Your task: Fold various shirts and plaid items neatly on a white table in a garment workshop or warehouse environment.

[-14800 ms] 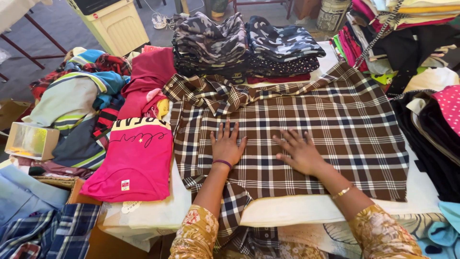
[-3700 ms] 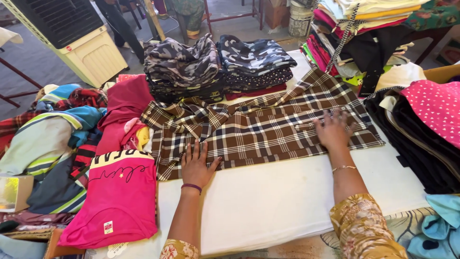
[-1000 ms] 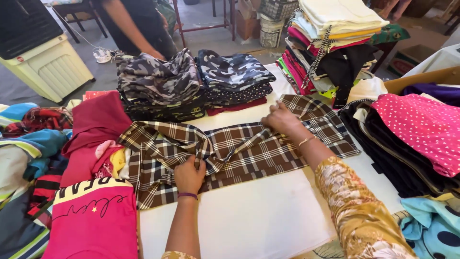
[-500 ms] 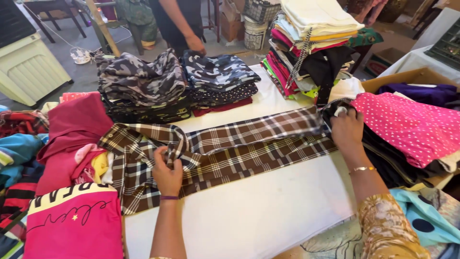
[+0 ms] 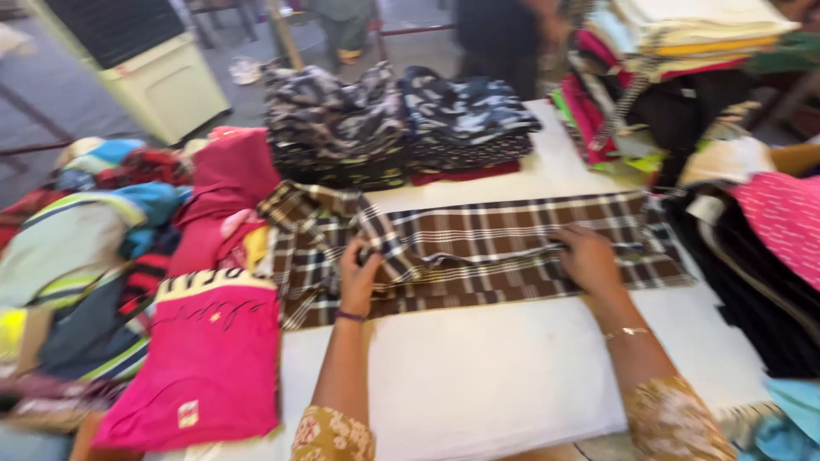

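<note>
At table centre: brown plaid shirt, folded into a long band running from 9 to 3 o'clock across the white table.
Handling: soft, light woven cloth, limp and likely to slide on the smooth top; no stiffness, nothing fragile.
Where to hold: at the folded edges and the bunched collar end, pinched between fingers; flat palm for pressing the rest.
Left hand: at the band's 9 o'clock end, fingers closed on a bunched fold of plaid.
Right hand: toward 3 o'clock, spread flat on the cloth, pressing, gripping nothing.
At 8 o'clock: pink T-shirt lying flat, dark lettering across the chest, small pale square label near the hem.
At 10 o'clock: red garment, heaped, touching the plaid; beyond it striped clothes in a loose pile.
At 12 o'clock: two folded camouflage stacks, grey and dark, side by side.
At 2 o'clock: tall stack of folded cloth, pale on top, bright edges below.
At 3 o'clock: pink dotted garment over dark clothes.
At 11 o'clock, off the table: cream box with a dark panel, standing on the floor.
</note>
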